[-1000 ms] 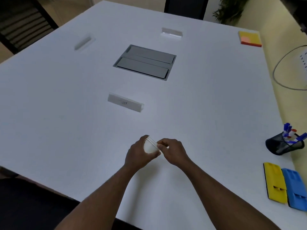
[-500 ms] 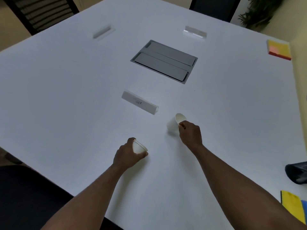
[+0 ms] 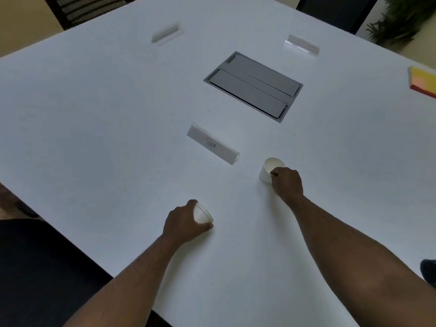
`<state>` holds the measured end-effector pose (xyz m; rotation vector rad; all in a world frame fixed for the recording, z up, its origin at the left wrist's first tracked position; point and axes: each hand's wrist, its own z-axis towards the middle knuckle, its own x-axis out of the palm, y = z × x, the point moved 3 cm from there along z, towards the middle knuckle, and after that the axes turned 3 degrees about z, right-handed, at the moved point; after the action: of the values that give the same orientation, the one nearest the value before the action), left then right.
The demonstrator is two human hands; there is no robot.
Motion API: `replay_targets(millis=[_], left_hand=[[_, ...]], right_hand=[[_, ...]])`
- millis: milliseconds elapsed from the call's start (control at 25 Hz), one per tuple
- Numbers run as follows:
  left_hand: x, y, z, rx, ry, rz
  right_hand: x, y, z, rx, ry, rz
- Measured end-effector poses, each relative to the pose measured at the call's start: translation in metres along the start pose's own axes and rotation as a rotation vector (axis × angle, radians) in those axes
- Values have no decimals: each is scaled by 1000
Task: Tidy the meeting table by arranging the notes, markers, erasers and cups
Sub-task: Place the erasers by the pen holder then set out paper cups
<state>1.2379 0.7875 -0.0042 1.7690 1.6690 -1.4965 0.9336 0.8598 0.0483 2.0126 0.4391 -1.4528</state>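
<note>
The left hand (image 3: pixel 182 224) has its fingers wrapped around a small white cup (image 3: pixel 202 215), tipped on its side near the front of the white table (image 3: pixel 94 114). Next comes a name card (image 3: pixel 212 145). To its right, the right hand (image 3: pixel 286 182) grips another white cup (image 3: pixel 270 169) standing up on the table.

An office meeting room: a large white conference table (image 3: pixel 94 109) fills the frame, with a grey flip-lid cable box (image 3: pixel 253 86) set into its centre and acrylic name-card holders (image 3: pixel 212 146) at the seats. Dark office chairs (image 3: pixel 89 8) stand along the top edge, with a potted plant (image 3: pixel 398 17) at upper right.
</note>
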Motion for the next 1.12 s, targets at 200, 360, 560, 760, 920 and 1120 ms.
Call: replay_targets(millis=[200, 360, 560, 760, 920, 1120], left_hand=[[0, 3, 3, -9, 19, -23], [1, -2, 0, -21, 7, -50], [9, -14, -18, -46, 20, -119], [15, -20, -80, -95, 25, -250], [9, -25, -145, -85, -73, -393], [-10, -22, -227, -78, -260, -537]], right_hand=[[-5, 0, -15, 28, -104, 46], [2, 3, -62, -45, -295, 189], [38, 1, -126, -35, -31, 433], [52, 5, -188, -171, 205, 531], [39, 15, -237, -365, 341, 626], [6, 34, -291, -555, 404, 717]])
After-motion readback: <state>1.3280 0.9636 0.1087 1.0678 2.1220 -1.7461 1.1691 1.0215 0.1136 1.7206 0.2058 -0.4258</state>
